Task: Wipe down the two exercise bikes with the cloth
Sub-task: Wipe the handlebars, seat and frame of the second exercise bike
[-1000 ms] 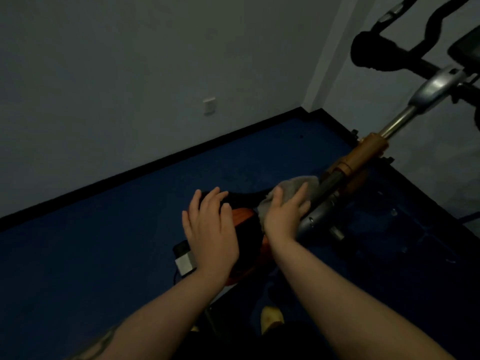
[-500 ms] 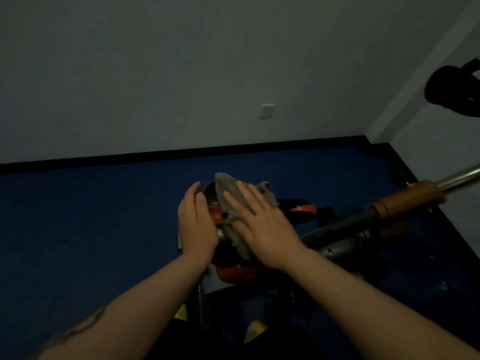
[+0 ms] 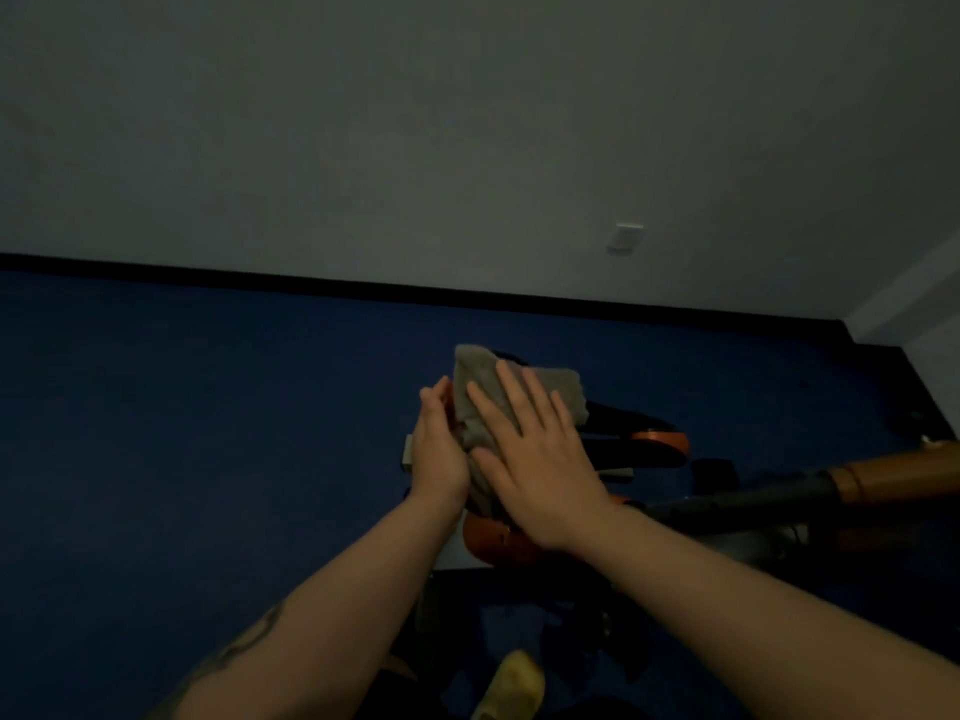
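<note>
A grey cloth (image 3: 480,379) lies over the rear part of a black and orange exercise bike (image 3: 644,444). My right hand (image 3: 535,454) presses flat on the cloth with straight, spread fingers. My left hand (image 3: 439,454) rests edge-on against the left side of the cloth and bike, fingers straight. The bike's dark frame tube runs right into a brown sleeve (image 3: 893,478). Only this one bike is in view.
Dark blue carpet (image 3: 208,433) covers the floor up to a black skirting board below the grey wall (image 3: 467,148). A white wall socket (image 3: 626,238) sits at upper right. A yellowish shoe tip (image 3: 511,683) shows at the bottom edge.
My right hand with the cloth has slid from the frame tube back onto the bike's rear part. The view has swung left, so the handlebars are out of frame.
</note>
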Demonstrator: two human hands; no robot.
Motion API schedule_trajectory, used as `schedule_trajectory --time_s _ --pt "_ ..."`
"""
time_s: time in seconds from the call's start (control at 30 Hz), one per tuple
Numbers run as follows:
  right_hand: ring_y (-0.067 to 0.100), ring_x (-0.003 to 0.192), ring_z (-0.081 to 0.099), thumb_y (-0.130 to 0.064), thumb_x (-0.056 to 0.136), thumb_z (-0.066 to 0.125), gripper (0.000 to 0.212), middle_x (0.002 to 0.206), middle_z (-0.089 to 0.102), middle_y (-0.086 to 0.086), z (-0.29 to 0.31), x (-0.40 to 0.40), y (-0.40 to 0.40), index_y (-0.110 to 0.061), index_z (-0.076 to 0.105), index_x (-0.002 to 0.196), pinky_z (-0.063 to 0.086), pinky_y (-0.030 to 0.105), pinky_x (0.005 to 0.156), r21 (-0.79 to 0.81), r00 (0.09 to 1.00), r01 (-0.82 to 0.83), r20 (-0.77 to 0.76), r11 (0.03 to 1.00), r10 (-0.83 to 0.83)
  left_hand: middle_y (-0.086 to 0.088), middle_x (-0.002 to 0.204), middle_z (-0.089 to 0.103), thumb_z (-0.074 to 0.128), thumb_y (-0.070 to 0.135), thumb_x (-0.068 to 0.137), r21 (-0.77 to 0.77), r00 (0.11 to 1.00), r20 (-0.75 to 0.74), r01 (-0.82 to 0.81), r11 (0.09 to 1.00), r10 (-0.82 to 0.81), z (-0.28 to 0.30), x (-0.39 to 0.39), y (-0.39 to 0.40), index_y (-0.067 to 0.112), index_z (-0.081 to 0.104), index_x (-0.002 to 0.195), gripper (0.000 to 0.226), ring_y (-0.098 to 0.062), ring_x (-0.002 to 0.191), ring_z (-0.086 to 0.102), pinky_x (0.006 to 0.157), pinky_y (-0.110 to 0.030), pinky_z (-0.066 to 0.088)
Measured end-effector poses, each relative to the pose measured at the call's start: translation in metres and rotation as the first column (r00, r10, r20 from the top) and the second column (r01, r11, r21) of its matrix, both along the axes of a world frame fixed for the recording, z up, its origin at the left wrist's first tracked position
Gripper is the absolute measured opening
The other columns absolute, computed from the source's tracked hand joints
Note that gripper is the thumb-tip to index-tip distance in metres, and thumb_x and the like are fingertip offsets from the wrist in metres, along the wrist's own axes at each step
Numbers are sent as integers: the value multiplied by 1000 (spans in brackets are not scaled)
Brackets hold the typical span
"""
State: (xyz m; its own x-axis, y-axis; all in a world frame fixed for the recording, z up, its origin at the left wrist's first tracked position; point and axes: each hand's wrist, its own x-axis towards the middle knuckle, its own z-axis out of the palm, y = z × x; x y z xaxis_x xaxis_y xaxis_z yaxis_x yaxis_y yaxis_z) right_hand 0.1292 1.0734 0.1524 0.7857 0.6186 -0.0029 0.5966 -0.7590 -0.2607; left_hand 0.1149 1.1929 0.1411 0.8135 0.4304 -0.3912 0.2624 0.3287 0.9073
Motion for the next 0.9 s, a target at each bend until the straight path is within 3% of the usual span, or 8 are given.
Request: schedule_trajectory --time_s 0.13,0.3,0.43,0.53,0.63,0.7,0.8,0.9 --pt "28 146 5 -67 93 29 74 162 -7 1 15 54 27 -36 -1 153 9 45 116 -67 978 132 -157 989 -141 -1 126 63 20 63 97 84 997 -44 -57 995 61 -6 2 -1 26 55 133 63 -17 116 59 106 -44 43" --pt "28 144 15 -58 97 30 63 162 1 2 8 33 22 -38 7 153 13 43 116 -8 988 151 -15 988 -151 4 105 68 22 46 104 266 988 -24 -141 954 153 -5 -6 -5 26 66 108 48 -15 102 62 93 -37 48" --pt "26 125 44 -47 100 34 57 151 31 3 5 47 -44 -37 14 152 37 40 98 -10 987 156 -30 988 -156 9 101 63 26 37 104 496 993 -32 -81 864 111 -3 -5 -3 27 63 106 39 -11 96 57 82 -31 43" --pt "23 107 54 -37 100 39 44 130 50 2 -1 48 -99 -34 35 144 43 38 84 27 987 164 -6 986 -164 12 99 62 28 35 104 496 995 -28 -73 865 100 -5 -5 -3 26 63 111 37 -9 95 58 80 -30 43" --pt "17 94 53 -37 101 33 34 122 54 4 -11 40 -133 -27 50 129 39 33 75 84 948 316 -67 945 -311 13 97 61 28 36 104 501 994 -25 -80 861 107 -6 -5 -3 28 63 110 36 -7 93 58 81 -32 45" --pt "19 97 52 -41 100 27 41 119 55 6 -15 37 -121 -21 55 122 41 33 75 141 911 413 -53 900 -410 14 96 60 28 34 104 513 994 -23 -81 855 108 -4 -4 -4 26 63 111 36 -5 91 57 78 -29 42" --pt "28 87 58 -44 95 18 57 105 62 11 -12 38 -63 -15 64 112 44 37 72 126 911 363 162 923 -380 14 94 59 30 33 104 523 992 -19 -96 847 125 -1 -3 -5 24 63 113 35 -4 87 55 73 -24 39" --pt "27 93 59 -44 99 24 50 114 61 9 -7 41 -22 -18 55 129 42 38 84 118 925 337 144 934 -352 16 93 56 29 33 104 530 993 -34 -78 845 114 0 -4 -6 24 61 115 35 2 84 52 70 -21 37"
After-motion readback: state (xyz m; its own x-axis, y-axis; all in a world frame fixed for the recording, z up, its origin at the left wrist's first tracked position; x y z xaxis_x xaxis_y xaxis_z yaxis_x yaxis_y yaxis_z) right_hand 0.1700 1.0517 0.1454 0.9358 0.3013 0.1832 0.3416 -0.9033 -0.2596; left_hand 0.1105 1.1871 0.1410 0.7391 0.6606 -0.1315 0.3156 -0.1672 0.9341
